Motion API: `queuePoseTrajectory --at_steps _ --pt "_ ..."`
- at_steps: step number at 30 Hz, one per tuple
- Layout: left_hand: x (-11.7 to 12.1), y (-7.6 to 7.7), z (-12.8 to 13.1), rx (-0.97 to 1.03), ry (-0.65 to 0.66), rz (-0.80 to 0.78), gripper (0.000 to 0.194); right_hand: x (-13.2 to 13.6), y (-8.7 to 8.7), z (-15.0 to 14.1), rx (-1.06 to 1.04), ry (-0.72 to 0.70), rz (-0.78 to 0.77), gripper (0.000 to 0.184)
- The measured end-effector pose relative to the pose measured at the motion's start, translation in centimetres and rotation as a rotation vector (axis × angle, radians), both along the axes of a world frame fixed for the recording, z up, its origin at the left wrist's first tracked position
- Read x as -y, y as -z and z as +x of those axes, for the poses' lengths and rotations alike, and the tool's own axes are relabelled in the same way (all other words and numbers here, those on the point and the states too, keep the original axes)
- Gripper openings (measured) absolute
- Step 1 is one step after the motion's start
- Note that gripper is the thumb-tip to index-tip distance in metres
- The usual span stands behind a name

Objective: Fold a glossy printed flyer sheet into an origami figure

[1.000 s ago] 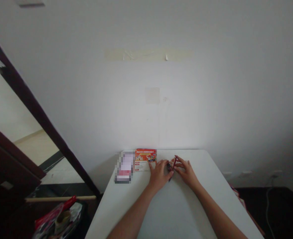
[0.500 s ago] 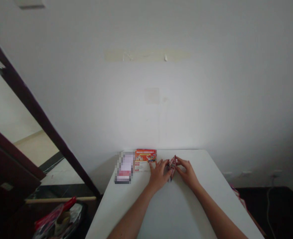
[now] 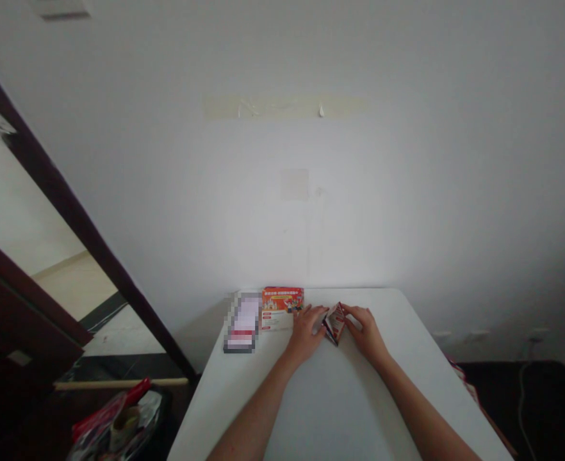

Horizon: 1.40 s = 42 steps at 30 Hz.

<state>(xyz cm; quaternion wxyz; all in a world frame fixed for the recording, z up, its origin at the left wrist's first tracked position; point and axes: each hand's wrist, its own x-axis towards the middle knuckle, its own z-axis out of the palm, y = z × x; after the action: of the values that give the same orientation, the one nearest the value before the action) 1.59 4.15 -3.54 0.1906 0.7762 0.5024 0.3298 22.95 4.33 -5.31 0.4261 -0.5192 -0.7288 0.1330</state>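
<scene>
Between my two hands is a small piece of folded printed paper (image 3: 335,323), dark red and cream, its folds standing partly open above the white table (image 3: 330,397). My left hand (image 3: 305,331) pinches its left edge between thumb and fingers. At the paper's right edge, my right hand (image 3: 363,326) grips it with thumb and fingertips. A red and white printed leaflet (image 3: 277,320) lies flat just left of my left hand, near the wall.
A pixelated phone-like object (image 3: 242,323) lies at the table's left side. The wall (image 3: 359,205) rises right behind the table. On the floor to the left stands a bin (image 3: 155,410) full of rubbish, near a dark door frame (image 3: 95,237).
The folded paper has spread wider, showing more of its printed inner face. My left thumb and my right fingers have moved slightly apart. The leaflet stays in place on the table.
</scene>
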Motion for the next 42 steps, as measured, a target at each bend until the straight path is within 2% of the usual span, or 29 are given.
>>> queuePoseTrajectory --at_steps 4,8,15,25,42 --pt "-0.2 0.3 -0.1 0.045 -0.003 0.030 0.049 0.1 -0.1 0.2 0.080 0.010 0.018 0.039" --pt "-0.4 0.5 -0.2 0.071 0.001 0.052 0.044 0.1 -0.6 0.7 0.187 -0.042 0.057 0.043" --pt "-0.6 0.7 -0.5 -0.021 -0.024 0.114 0.034 -0.4 -0.4 1.3 0.331 -0.091 0.138 0.042" --pt "-0.4 0.7 -0.3 -0.049 -0.064 0.171 0.021 -0.2 0.1 1.0 0.390 -0.148 0.065 0.051" --pt "-0.3 0.8 -0.4 -0.102 -0.053 0.144 0.036 0.2 -0.7 0.7 0.435 -0.165 -0.048 0.053"
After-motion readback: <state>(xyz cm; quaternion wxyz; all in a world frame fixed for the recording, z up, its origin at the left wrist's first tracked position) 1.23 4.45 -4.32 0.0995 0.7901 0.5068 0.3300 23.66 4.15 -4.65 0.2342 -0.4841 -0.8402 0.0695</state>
